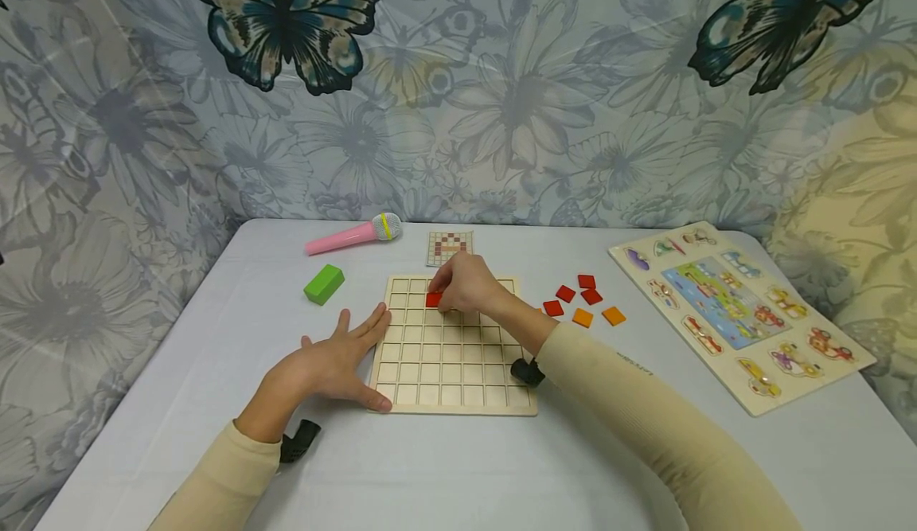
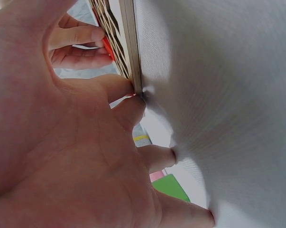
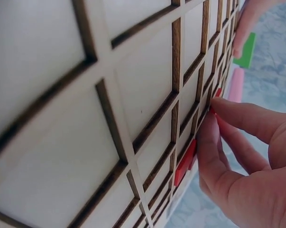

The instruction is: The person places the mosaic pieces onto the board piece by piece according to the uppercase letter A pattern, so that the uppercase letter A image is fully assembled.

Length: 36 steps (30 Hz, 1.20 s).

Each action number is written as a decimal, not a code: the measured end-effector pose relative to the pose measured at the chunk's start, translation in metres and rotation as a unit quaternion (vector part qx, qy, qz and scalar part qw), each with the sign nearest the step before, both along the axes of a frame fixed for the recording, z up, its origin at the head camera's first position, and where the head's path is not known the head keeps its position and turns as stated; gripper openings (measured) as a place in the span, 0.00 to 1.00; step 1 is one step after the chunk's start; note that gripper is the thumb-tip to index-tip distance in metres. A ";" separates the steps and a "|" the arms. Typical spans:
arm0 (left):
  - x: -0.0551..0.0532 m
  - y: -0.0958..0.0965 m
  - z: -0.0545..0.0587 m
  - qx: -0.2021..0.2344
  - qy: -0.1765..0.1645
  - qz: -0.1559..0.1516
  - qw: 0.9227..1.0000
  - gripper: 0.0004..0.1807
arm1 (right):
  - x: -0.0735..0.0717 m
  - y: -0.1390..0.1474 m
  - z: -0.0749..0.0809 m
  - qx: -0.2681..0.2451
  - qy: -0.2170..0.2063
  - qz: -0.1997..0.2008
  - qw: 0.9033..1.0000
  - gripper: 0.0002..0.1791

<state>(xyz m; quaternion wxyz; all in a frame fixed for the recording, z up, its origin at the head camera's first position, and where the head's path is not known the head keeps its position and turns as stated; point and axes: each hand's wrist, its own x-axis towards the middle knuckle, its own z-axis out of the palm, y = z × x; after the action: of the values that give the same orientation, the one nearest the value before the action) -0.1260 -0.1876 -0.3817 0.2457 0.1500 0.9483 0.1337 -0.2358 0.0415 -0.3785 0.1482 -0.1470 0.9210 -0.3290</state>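
On a white table [image 1: 430, 475], the left hand [image 1: 337, 364], its fingers spread wide, touches the grid board's [image 1: 454, 395] left edge. At the board's far part, the right hand [image 1: 466, 283] pinches a red tile [image 2: 107, 46]. A patterned card [image 1: 450, 248] lies beyond.

1. Red tile [image 1: 433, 300]: partly hidden by right fingers [image 1: 444, 279], as are some upper squares of the board [image 1: 451, 352].
2. Orange tile [image 1: 540, 310]: mostly behind right forearm [image 1: 526, 324].
3. Card [image 1: 440, 248]: print too small to read.
4. Left wrist view: microphone [image 2: 142, 141] mostly behind left fingers [image 2: 157, 157].
5. Worktop [image 1: 430, 475]: near side cut off, head view.
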 end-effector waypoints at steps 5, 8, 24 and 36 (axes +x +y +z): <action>0.000 0.000 0.000 0.001 0.001 0.000 1.000 0.74 | 0.001 0.001 0.000 -0.012 -0.009 -0.006 1.000 0.15; -0.001 -0.001 -0.001 0.001 -0.001 0.001 1.000 0.74 | 0.001 0.002 0.000 -0.016 -0.015 -0.010 1.000 0.15; 0.000 0.000 -0.001 0.002 -0.001 0.003 1.000 0.74 | 0.006 0.030 0.004 -0.071 -0.015 0.000 0.997 0.11; -0.001 -0.001 -0.003 0.004 -0.005 0.005 1.000 0.75 | 0.010 0.070 0.011 -0.075 -0.033 -0.039 0.996 0.12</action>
<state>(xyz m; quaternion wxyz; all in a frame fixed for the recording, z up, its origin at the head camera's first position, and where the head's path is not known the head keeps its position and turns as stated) -0.1269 -0.1883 -0.3849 0.2489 0.1453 0.9474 0.1392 -0.2255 0.1110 -0.3678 0.1539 -0.1111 0.8932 -0.4076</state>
